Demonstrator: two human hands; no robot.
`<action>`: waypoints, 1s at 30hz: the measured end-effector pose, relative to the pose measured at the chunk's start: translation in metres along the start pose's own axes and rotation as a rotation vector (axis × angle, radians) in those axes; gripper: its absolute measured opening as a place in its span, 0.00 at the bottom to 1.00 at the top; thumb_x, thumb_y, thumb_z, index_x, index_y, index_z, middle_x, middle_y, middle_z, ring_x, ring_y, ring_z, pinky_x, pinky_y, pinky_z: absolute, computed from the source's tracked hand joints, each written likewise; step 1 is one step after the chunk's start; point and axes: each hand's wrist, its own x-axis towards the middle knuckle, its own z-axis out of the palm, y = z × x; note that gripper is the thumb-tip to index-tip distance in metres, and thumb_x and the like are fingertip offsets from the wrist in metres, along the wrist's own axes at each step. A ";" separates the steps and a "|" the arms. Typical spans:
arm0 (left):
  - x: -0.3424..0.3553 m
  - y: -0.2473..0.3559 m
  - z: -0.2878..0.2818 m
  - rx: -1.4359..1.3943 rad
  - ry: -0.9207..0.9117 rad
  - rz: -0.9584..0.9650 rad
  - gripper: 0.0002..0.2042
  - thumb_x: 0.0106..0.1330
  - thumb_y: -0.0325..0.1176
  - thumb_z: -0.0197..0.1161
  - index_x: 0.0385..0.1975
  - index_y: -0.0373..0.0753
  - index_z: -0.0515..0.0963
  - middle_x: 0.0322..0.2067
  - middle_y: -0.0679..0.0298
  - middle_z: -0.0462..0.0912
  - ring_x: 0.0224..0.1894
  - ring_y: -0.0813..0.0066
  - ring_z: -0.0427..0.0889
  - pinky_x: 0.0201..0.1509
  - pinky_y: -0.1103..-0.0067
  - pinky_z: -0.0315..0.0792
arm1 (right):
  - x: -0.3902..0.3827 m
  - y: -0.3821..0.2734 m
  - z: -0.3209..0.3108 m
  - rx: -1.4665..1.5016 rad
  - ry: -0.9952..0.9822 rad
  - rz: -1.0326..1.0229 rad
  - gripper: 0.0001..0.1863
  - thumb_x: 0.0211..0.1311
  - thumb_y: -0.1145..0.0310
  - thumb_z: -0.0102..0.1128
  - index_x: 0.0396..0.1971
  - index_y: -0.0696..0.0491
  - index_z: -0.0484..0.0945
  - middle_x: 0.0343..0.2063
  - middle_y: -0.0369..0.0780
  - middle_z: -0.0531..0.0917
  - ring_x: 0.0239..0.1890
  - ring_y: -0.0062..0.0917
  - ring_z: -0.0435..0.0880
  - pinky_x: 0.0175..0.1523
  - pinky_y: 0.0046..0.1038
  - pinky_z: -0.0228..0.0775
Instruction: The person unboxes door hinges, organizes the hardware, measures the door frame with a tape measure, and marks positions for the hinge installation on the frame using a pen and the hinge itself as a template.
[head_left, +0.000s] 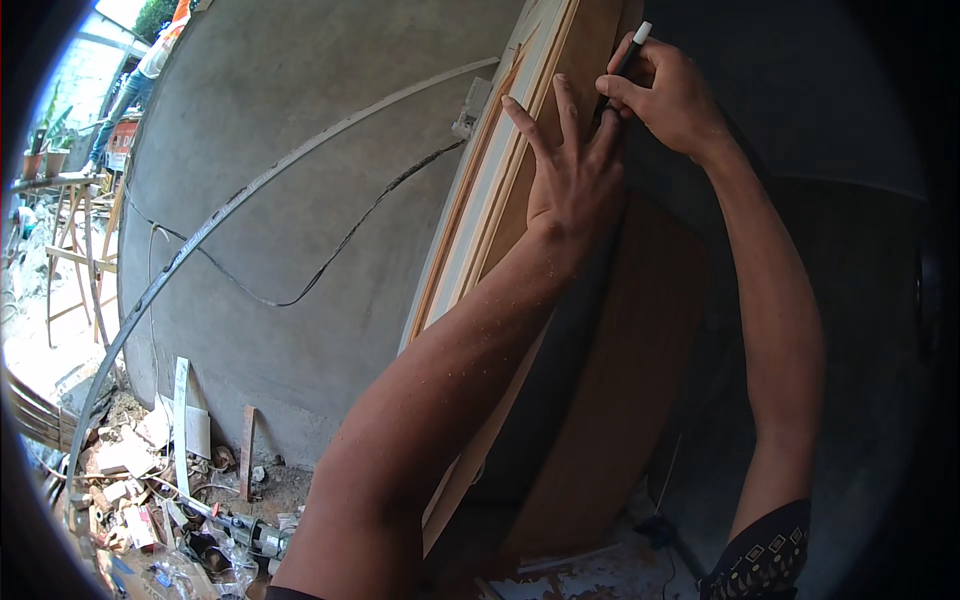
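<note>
A tall wooden door or frame piece, with pale strips along its edge, runs from the top of the view down past my forearms. My left hand rests against its brown face, fingers spread. Just to the right and above, my right hand pinches a black marker with a white end pointing up. The marker's lower end is down near my left fingertips, against or close to the wood; its tip is hidden.
A grey plastered wall stands to the left, crossed by a curved metal strip and a dark cable. Rubble and a power tool lie below. Another person and a wooden trestle are far left.
</note>
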 end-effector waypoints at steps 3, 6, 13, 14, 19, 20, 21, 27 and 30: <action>0.000 0.000 -0.001 -0.002 -0.044 0.004 0.28 0.63 0.42 0.61 0.64 0.41 0.77 0.70 0.64 0.61 0.77 0.33 0.47 0.62 0.17 0.43 | -0.003 0.001 0.001 -0.017 -0.013 0.036 0.15 0.61 0.61 0.71 0.35 0.58 0.83 0.23 0.38 0.87 0.26 0.21 0.87 0.36 0.27 0.79; 0.001 0.002 -0.002 0.003 -0.050 -0.004 0.28 0.62 0.42 0.61 0.63 0.42 0.77 0.69 0.64 0.62 0.77 0.34 0.48 0.62 0.17 0.43 | -0.002 0.001 -0.001 -0.010 -0.035 -0.004 0.15 0.61 0.60 0.72 0.35 0.58 0.83 0.23 0.40 0.86 0.26 0.24 0.87 0.36 0.29 0.78; -0.001 0.001 0.003 -0.003 0.029 -0.006 0.25 0.61 0.41 0.62 0.60 0.42 0.79 0.66 0.62 0.66 0.76 0.34 0.50 0.62 0.17 0.43 | -0.012 0.002 0.004 -0.085 0.053 -0.119 0.14 0.60 0.60 0.71 0.37 0.55 0.83 0.28 0.43 0.87 0.33 0.30 0.88 0.41 0.33 0.78; 0.000 0.001 0.002 -0.006 0.029 -0.008 0.25 0.61 0.41 0.62 0.60 0.42 0.79 0.65 0.62 0.66 0.76 0.34 0.50 0.62 0.17 0.43 | -0.013 0.001 0.003 -0.095 0.053 -0.110 0.14 0.60 0.59 0.71 0.37 0.55 0.83 0.28 0.43 0.87 0.33 0.29 0.88 0.42 0.34 0.77; -0.001 0.001 0.000 -0.011 0.002 0.000 0.25 0.61 0.40 0.61 0.59 0.41 0.80 0.65 0.62 0.66 0.76 0.34 0.49 0.62 0.17 0.43 | -0.017 -0.006 0.002 -0.146 0.034 -0.137 0.10 0.67 0.66 0.70 0.35 0.55 0.79 0.27 0.34 0.84 0.33 0.15 0.83 0.41 0.24 0.75; -0.001 0.001 0.001 -0.016 0.013 -0.001 0.25 0.61 0.40 0.61 0.59 0.41 0.80 0.65 0.62 0.66 0.76 0.34 0.49 0.62 0.17 0.43 | -0.016 -0.004 0.001 -0.155 0.016 -0.115 0.10 0.67 0.66 0.70 0.36 0.55 0.79 0.27 0.34 0.84 0.33 0.15 0.83 0.41 0.24 0.75; -0.001 0.001 0.002 -0.020 0.025 -0.002 0.25 0.61 0.40 0.61 0.59 0.41 0.80 0.65 0.62 0.66 0.76 0.33 0.49 0.62 0.17 0.43 | -0.014 -0.002 0.000 -0.164 -0.002 -0.093 0.10 0.67 0.66 0.70 0.36 0.55 0.79 0.27 0.34 0.84 0.33 0.15 0.82 0.40 0.24 0.75; -0.001 0.001 -0.005 0.021 -0.090 0.006 0.26 0.63 0.41 0.60 0.62 0.41 0.78 0.69 0.63 0.63 0.77 0.33 0.47 0.62 0.17 0.42 | -0.010 0.000 0.000 -0.071 0.026 -0.062 0.13 0.61 0.60 0.71 0.38 0.53 0.82 0.26 0.41 0.86 0.30 0.26 0.87 0.39 0.32 0.77; -0.001 0.002 0.000 -0.001 0.005 -0.005 0.28 0.64 0.42 0.60 0.65 0.43 0.76 0.71 0.64 0.61 0.77 0.33 0.46 0.62 0.17 0.42 | -0.002 0.006 -0.003 -0.141 0.090 -0.143 0.13 0.61 0.61 0.71 0.38 0.53 0.82 0.26 0.40 0.86 0.28 0.26 0.87 0.38 0.32 0.77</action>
